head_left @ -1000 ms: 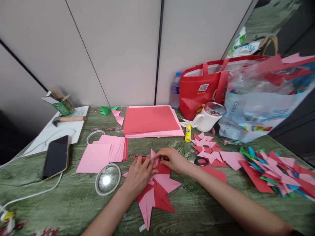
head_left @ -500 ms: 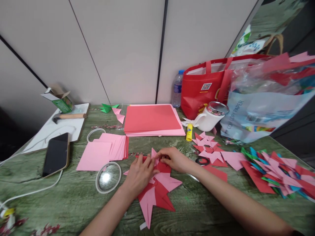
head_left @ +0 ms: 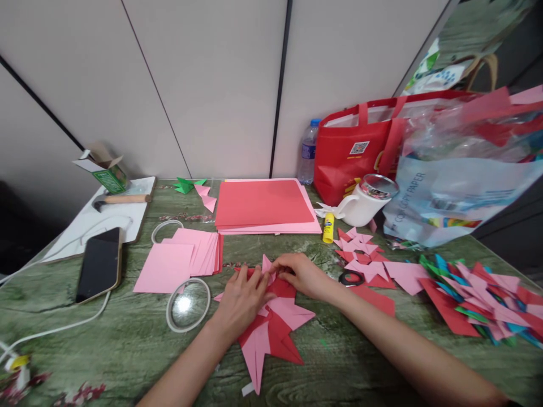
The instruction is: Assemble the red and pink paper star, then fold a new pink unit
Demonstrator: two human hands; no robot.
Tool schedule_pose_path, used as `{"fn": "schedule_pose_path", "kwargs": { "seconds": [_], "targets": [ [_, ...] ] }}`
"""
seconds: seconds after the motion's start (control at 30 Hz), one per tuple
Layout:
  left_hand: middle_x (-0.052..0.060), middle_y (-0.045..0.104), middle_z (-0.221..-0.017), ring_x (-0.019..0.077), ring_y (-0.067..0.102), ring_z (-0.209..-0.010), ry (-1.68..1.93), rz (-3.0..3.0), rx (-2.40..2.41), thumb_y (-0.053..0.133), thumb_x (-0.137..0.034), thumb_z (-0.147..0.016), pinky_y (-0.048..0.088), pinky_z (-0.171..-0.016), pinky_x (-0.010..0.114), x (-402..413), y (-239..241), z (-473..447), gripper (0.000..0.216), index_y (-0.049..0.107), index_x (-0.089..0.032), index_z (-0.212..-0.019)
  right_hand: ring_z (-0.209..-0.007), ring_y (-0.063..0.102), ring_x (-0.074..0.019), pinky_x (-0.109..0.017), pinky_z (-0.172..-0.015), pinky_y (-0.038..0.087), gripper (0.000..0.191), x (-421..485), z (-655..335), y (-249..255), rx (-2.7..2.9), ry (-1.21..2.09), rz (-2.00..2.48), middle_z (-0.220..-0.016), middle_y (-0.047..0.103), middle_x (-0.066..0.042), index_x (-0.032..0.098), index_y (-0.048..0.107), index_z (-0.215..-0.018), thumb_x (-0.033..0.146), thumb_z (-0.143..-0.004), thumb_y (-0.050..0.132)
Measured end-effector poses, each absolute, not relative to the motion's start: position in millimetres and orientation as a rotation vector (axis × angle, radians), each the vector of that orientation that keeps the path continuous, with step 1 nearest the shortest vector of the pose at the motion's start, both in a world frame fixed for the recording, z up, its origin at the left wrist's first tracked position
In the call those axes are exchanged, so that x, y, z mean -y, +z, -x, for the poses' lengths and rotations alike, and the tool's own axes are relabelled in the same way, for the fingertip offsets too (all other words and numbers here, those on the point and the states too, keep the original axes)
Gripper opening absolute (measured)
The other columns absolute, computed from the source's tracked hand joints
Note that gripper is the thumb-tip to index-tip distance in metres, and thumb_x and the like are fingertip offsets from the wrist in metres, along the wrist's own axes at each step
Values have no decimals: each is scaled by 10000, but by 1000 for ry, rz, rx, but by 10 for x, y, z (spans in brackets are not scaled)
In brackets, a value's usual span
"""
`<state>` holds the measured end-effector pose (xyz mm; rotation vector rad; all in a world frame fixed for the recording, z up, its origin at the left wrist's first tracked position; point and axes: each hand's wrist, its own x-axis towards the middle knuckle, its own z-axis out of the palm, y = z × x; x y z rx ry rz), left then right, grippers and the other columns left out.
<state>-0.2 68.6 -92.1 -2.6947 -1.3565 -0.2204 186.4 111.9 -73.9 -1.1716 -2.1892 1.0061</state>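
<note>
A folded paper star (head_left: pixel 271 328) in pink and red, with several long points, lies on the table in front of me. Across its upper left part rests my left hand (head_left: pixel 244 294), fingers bent over the paper and holding it. At the star's top pink point my right hand (head_left: pixel 297 274) is closed, thumb and fingertips pinching the paper. The fingertips of both hands meet there, so the exact fold under them is hidden. A small white strip (head_left: pixel 248 389) shows beside the star's lowest tip.
Pink paper squares (head_left: pixel 165 268), a tape roll (head_left: pixel 188 305) and a phone (head_left: pixel 99 264) lie left. Red sheets (head_left: pixel 263 202) are stacked behind. To the right are a glue stick (head_left: pixel 328 228), scissors (head_left: pixel 351 278), a white mug (head_left: pixel 362 203) and a folded-paper pile (head_left: pixel 487 302).
The whole view has shifted slightly, so things appear a little further right. Both hands keep their places on the star, with hardly any finger movement.
</note>
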Motion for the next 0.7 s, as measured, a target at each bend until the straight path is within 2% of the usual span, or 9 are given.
{"fn": "schedule_pose_path", "kwargs": {
  "seconds": [0.23, 0.5, 0.6, 0.7],
  "targets": [
    [118, 566, -1154, 285, 500, -1036, -195, 2697, 1311, 497, -361, -880, 454, -812, 419, -674, -872, 6, 389, 502, -230, -1247, -655, 550, -114, -229, -629, 439, 264, -1103, -1888, -802, 2133, 927, 1174, -804, 563, -18, 156, 624, -806, -53, -684, 519],
    [110, 554, -1178, 292, 473, -1057, -142, 2684, 1277, 463, -357, -896, 432, -825, 410, -672, -889, 12, 400, 475, -231, -1276, -683, 541, -129, -239, -638, 423, 201, -1088, -1907, -851, 2130, 859, 1187, -754, 560, -17, 148, 611, -710, -47, -699, 564],
    [116, 566, -1146, 283, 479, -1038, -143, 2684, 1283, 461, -368, -896, 424, -831, 407, -680, -897, 7, 403, 491, -196, -1260, -734, 553, -136, -251, -674, 431, 217, -1056, -1906, -843, 2134, 837, 1163, -804, 574, -30, 152, 623, -747, -45, -726, 535],
    [110, 554, -1167, 280, 480, -1043, -146, 2691, 1267, 488, -358, -886, 419, -833, 407, -684, -895, 10, 393, 496, -229, -1257, -692, 551, -118, -242, -650, 445, 219, -1048, -1924, -872, 2120, 869, 1147, -854, 566, -34, 157, 624, -809, -29, -743, 530]
  ]
}}
